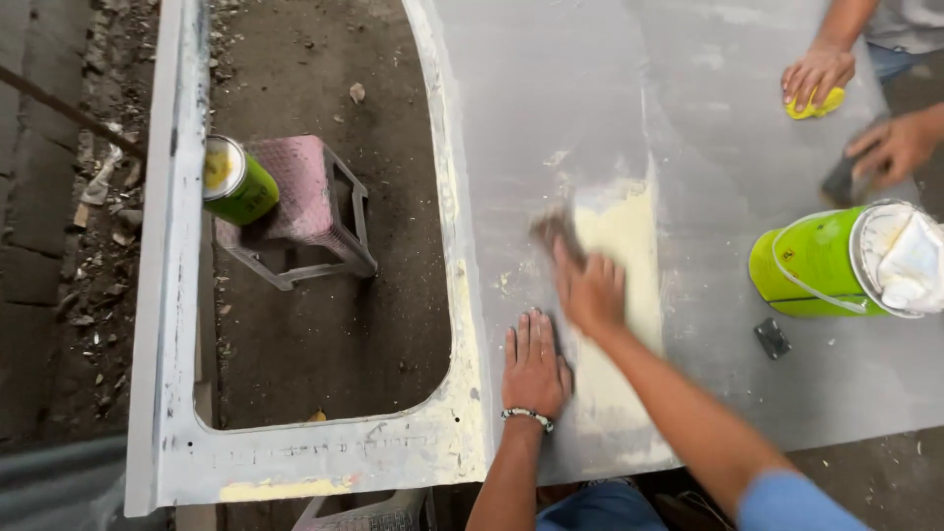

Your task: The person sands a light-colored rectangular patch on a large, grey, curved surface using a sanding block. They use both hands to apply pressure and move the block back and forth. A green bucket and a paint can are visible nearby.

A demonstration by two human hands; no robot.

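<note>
A large grey primed sheet-metal panel [551, 88] with a window-shaped cut-out lies flat under me. My left hand [532, 366], with a beaded bracelet at the wrist, rests flat and spread on the panel beside a pale yellow filler patch [621, 236]. My right hand [588, 287] is blurred over that patch and grips a small dark sanding block [554, 229] pressed against the filler's left edge.
A green can [822, 262] with a white rag in its mouth lies on the panel at right, a small dark scraper [772, 337] beside it. Another person's hands at top right hold a yellow cloth [816, 104] and a dark block [842, 183]. A pink stool [303, 202] carries a second green can [236, 180].
</note>
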